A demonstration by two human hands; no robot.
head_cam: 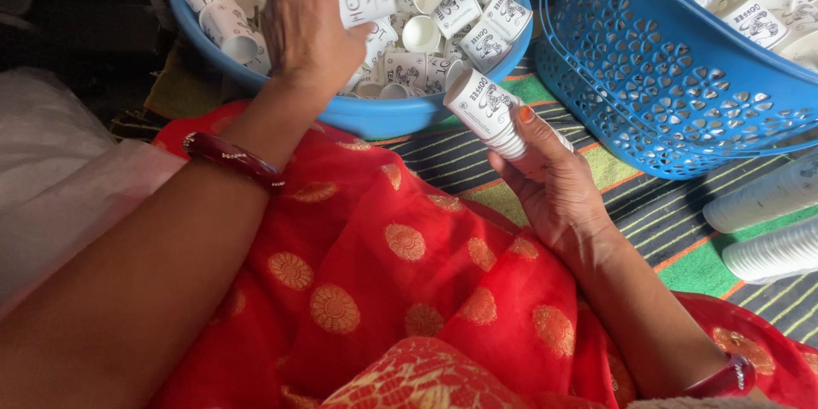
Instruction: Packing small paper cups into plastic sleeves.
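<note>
Cup stack (pixel 494 115) in right hand (pixel 558 192), axis tilted up-left.

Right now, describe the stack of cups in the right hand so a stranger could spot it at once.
Start at the round blue tub full of loose paper cups at the top. Just below its front rim, the right hand grips a nested stack of cups, tilted toward the tub. Unlike the loose cups in the tub, it is a stack, and unlike the long stacks lying on the striped mat, it is held.
</note>
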